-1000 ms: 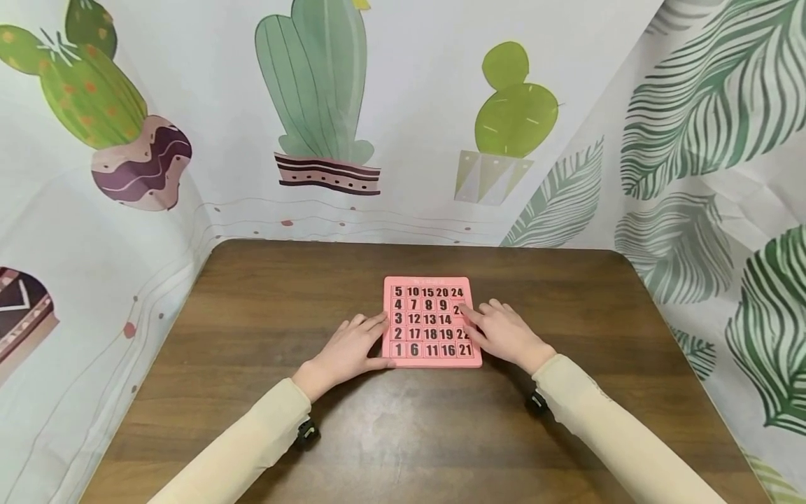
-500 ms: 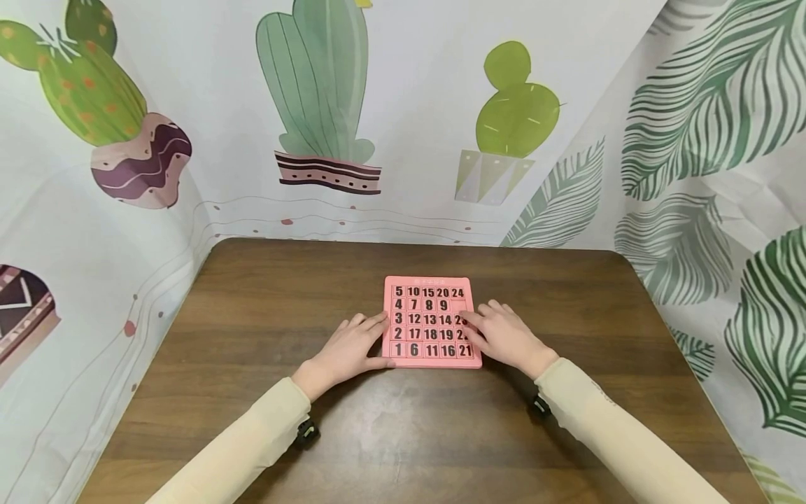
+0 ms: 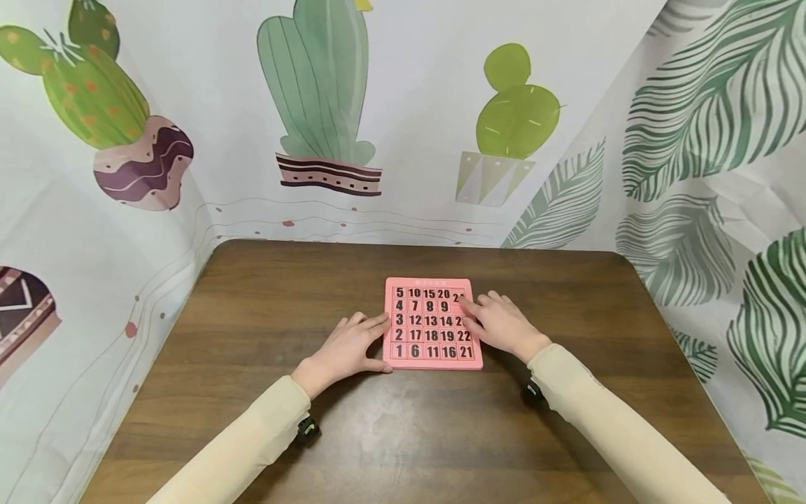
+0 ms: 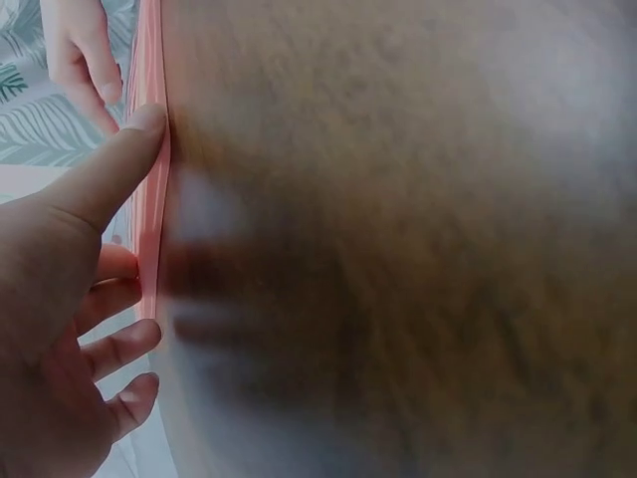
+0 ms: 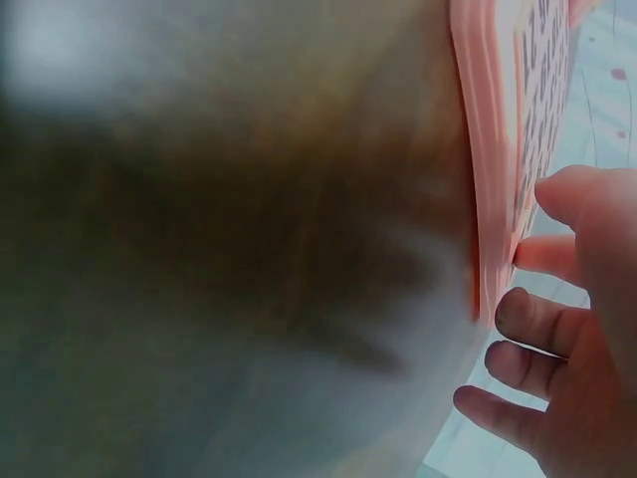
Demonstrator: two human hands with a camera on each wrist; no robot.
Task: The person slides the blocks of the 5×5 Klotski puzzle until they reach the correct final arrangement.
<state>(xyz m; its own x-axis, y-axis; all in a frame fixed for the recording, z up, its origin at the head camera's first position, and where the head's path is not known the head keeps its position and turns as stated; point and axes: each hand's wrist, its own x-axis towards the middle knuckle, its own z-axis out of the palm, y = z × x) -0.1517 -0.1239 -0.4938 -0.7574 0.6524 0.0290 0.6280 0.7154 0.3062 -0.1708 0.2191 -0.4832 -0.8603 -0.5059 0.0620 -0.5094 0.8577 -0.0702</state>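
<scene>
A pink number slide puzzle (image 3: pixel 430 362) lies flat on the table, its black-numbered tiles facing up. My left hand (image 3: pixel 340 353) holds its near left corner, thumb at the near edge and fingers along the left edge. In the left wrist view the thumb (image 4: pixel 114 169) touches the pink rim. My right hand (image 3: pixel 500 323) reaches over the right edge. Its index fingertip touches the 24 tile (image 3: pixel 457 298), partly covering the number and sitting slightly below the top row. The thumb lies over the right column, near the partly hidden 23 tile.
The brown wooden table (image 3: pixel 403 441) extends around the puzzle. Behind it hangs a white cloth (image 3: pixel 415 105) printed with cacti and leaves. A small dark wrist camera (image 3: pixel 307 430) shows under the left sleeve.
The 23 tile has gone down from the second row to the third under my right fingers. My right index has then moved up to the 24 tile, which has shifted slightly downward.
</scene>
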